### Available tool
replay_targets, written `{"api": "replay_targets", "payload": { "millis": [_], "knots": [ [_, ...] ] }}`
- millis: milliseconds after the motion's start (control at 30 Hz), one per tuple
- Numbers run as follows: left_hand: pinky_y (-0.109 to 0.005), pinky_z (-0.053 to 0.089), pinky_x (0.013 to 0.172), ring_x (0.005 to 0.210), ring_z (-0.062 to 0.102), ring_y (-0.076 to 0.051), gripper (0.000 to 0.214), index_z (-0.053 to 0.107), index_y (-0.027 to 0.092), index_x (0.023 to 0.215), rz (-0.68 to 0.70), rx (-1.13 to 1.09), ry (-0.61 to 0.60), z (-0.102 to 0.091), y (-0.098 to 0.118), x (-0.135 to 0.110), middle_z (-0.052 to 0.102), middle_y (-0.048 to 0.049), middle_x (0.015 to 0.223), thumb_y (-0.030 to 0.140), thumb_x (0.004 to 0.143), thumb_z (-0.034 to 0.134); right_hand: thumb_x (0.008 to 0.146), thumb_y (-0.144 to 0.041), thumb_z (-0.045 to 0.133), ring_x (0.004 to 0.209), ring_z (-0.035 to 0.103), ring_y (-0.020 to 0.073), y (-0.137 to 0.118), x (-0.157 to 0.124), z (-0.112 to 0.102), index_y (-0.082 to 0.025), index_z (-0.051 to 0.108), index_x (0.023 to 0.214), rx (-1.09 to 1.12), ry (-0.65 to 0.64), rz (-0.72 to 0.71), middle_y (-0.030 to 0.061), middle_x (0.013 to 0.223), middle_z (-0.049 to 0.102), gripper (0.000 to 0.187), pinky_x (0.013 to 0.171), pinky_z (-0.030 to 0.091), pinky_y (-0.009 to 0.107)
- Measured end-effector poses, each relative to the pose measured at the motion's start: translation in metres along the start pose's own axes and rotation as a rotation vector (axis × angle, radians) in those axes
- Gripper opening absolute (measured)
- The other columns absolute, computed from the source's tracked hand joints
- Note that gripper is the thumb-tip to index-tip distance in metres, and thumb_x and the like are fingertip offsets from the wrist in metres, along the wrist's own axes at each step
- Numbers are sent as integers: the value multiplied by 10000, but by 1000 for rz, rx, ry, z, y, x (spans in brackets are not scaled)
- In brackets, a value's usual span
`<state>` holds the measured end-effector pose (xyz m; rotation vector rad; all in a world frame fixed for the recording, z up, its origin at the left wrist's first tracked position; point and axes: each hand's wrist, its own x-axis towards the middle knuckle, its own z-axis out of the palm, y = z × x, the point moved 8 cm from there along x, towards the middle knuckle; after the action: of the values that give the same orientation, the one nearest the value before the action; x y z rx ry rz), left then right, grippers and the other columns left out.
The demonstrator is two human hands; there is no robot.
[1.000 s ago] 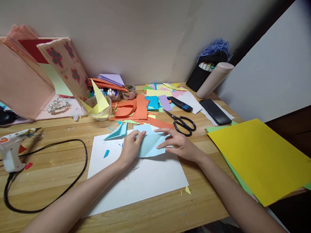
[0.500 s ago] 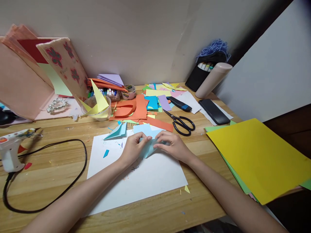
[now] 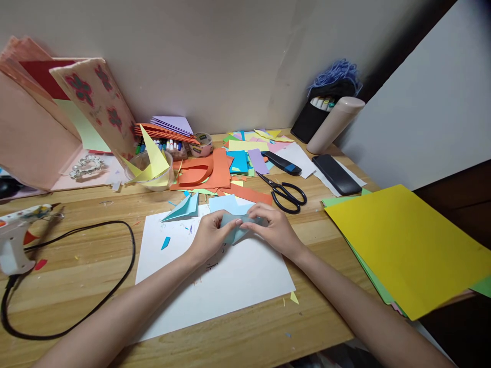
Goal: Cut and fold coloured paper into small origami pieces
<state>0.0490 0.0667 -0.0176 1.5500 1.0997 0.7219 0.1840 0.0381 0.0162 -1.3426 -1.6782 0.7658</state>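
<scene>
Light-blue paper [image 3: 236, 235]: held between both hands above the white sheet; bent, with its lower edge toward 6 o'clock. It is the centre of the clock here, with 12 away from the person.
Left hand [image 3: 209, 232]: at 9 o'clock, grip closed on the paper, thumb along the near face.
Right hand [image 3: 278, 234]: at 3 o'clock, grip also closed on the paper; the thumb tips come together near its middle. Most of the other fingertips are hidden.
White sheet [image 3: 245, 291]: flat on the tabletop [image 3: 314, 312], marked with small dark and orange strokes.
Folded light-blue piece [image 3: 183, 209]: at 10 o'clock, at the sheet's far edge.
Blue scrap [image 3: 165, 243]: at 9 o'clock, lying on the sheet.
Scissors [image 3: 275, 186]: at 2 o'clock, black handles, blades pointing toward 10.
Utility knife [image 3: 282, 162]: at 1 o'clock, beyond the scissors, among paper offcuts.
Yellow sheet [image 3: 406, 250]: at 3 o'clock, on top of green paper.
Glue gun [image 3: 15, 248]: at 9 o'clock, well apart, its black cord [image 3: 133, 250] looping toward the white sheet.
</scene>
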Motion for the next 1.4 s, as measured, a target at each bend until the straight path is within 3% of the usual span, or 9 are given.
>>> {"api": "replay_targets", "payload": {
  "millis": [333,667,967,1400],
  "knots": [
    [-216,366,534,606,492,-123,320,644,133,736,46,6,-4,1,10,-3,616,-32,696,431,771,531,746,-334,624,718,530,154,6,0,4,-172,578,683,35,0,33,28,742,575,180,663,408,268],
    [-202,311,479,519,408,-92,361,597,133,620,42,115,34,0,7,-4,511,17,559,450,773,515,752,-328,618,674,513,138,9,0,7,-165,577,656,49,-14,73,13,701,571,193,617,390,253],
    [-204,339,473,564,462,-115,357,651,130,732,27,69,35,-2,8,-3,587,-29,642,458,774,515,756,-370,593,678,528,145,16,2,3,-165,586,687,126,9,151,15,697,588,216,596,410,247],
    [-205,340,476,557,463,-119,391,651,128,734,-1,47,15,0,6,-3,588,-32,633,498,754,525,766,-367,583,627,501,133,11,0,1,-170,580,662,68,48,126,9,660,577,223,543,371,236]
  ]
}}
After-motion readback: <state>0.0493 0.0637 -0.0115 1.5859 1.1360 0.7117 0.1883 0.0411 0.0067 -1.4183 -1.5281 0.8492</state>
